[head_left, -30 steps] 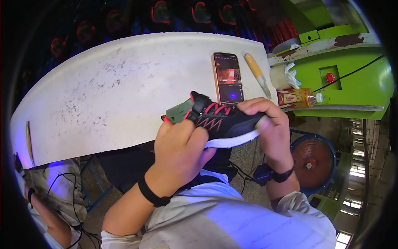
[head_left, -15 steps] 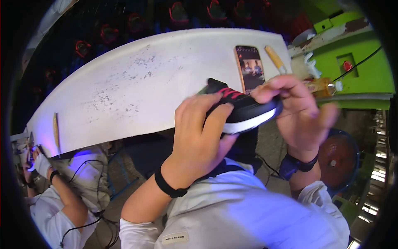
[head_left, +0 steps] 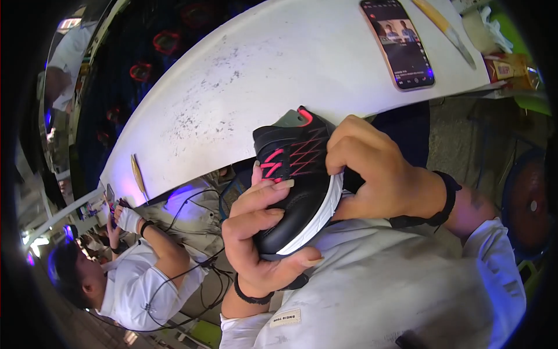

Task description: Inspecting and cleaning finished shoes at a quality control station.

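Note:
A black sneaker [head_left: 299,198] with red laces, red zigzag stitching and a white sole is held up in front of my body, just off the near edge of the table. Its toe points toward me and its heel opening faces away. My left hand [head_left: 258,232] wraps round the toe, fingers over the upper and thumb at the sole's edge. On the other side my right hand [head_left: 372,168] grips the shoe near the heel, with curled fingers against its side and sole. The right thumb is partly hidden behind the shoe.
On the white table [head_left: 232,99] lie a lit phone [head_left: 401,49] and a knife with a wooden handle [head_left: 444,29]. A thin tan tool [head_left: 138,177] rests near the left end. A co-worker [head_left: 131,279] in white works at the left, with black cables nearby. A round fan-like object [head_left: 530,203] stands at right.
The shoe has turned so its toe now points toward me instead of right. My left hand has shifted to the toe, and my right hand has moved to the heel side. The view has swung right.

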The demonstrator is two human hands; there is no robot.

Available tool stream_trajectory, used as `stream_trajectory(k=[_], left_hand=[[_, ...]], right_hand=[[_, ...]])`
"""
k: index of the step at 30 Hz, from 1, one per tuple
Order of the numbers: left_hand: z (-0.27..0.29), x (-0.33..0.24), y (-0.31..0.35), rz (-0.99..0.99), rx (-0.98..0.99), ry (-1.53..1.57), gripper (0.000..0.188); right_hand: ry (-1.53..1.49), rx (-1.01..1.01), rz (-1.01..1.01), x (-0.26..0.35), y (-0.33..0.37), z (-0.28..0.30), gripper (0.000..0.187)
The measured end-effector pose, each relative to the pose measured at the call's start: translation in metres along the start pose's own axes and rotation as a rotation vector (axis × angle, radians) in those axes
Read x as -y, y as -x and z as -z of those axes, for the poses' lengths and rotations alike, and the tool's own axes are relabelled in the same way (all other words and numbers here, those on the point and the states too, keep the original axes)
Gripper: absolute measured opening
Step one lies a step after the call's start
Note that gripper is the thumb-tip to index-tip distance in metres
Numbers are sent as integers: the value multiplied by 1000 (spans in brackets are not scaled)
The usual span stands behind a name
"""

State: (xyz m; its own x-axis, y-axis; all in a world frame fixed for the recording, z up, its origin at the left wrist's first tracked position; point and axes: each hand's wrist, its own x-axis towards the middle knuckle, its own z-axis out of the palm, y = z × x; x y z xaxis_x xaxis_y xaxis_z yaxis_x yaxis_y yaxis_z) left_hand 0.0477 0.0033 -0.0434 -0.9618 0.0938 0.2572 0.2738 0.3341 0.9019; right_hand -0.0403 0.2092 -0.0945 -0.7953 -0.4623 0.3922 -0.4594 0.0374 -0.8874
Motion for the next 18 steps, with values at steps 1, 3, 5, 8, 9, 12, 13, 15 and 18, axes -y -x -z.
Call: stream_trajectory(k=[1,3,5,8,9,12,13,15,18], left_hand=[[1,-4,-1,11,9,-39,68],[-1,-6,-5,11,34,-84,71],[-5,-11,-9,23,41,-96,72],[-9,-12,-15,59,0,-37,74],[-8,-9,-16,0,36,-75,73],[-6,-2,-21,-71,52,-93,67],[1,-1,-25,-106,118,-140,63],[2,-8,-32,-98,184,-183,51],[-4,-26,-52,-109,261,-459,39]], right_hand=[[-28,23,55,1,1,0,44],[-52,23,98,1,4,0,43],[-84,-3,172,-1,7,1,41],[-120,-45,249,-5,10,-2,37],[-100,-52,285,-10,9,-1,37],[-112,-71,295,-17,6,-3,38],[-93,-78,251,-15,5,-3,39],[-28,-69,139,-14,7,1,45],[96,-46,41,-22,5,8,46]])
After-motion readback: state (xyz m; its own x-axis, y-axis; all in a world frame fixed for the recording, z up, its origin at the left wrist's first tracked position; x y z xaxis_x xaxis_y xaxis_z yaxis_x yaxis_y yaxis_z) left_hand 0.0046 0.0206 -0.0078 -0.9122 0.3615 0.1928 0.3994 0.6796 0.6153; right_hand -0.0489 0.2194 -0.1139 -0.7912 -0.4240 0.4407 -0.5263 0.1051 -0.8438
